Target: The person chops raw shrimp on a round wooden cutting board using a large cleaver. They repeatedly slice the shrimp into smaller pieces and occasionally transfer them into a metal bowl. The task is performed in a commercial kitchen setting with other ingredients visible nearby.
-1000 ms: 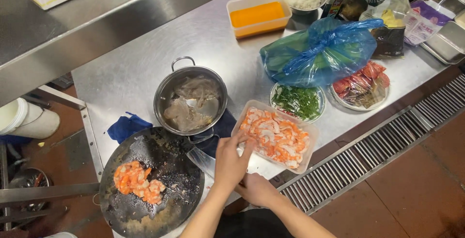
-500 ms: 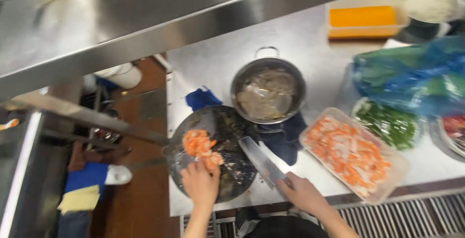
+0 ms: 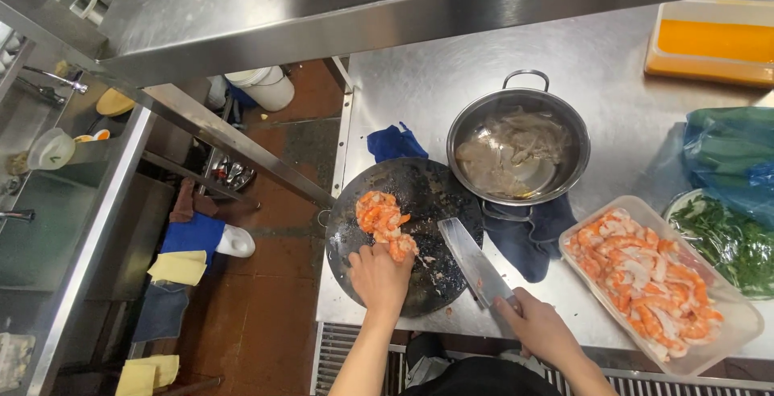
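A round black cutting board lies at the near left corner of the steel counter. A heap of orange shrimp sits on its left half. My left hand rests on the board with fingertips pressed against the near end of the heap. My right hand grips the handle of a cleaver, whose broad blade lies over the board's right part, just right of the shrimp.
A steel pot of pale seafood stands behind the board on a blue cloth. A clear tub of shrimp is at right, with greens, a blue bag and an orange-filled tub beyond. A sink lies far left.
The view has swung left. My left hand left the shrimp tub and now presses the heap on the board. My right hand has brought the cleaver up beside the shrimp.
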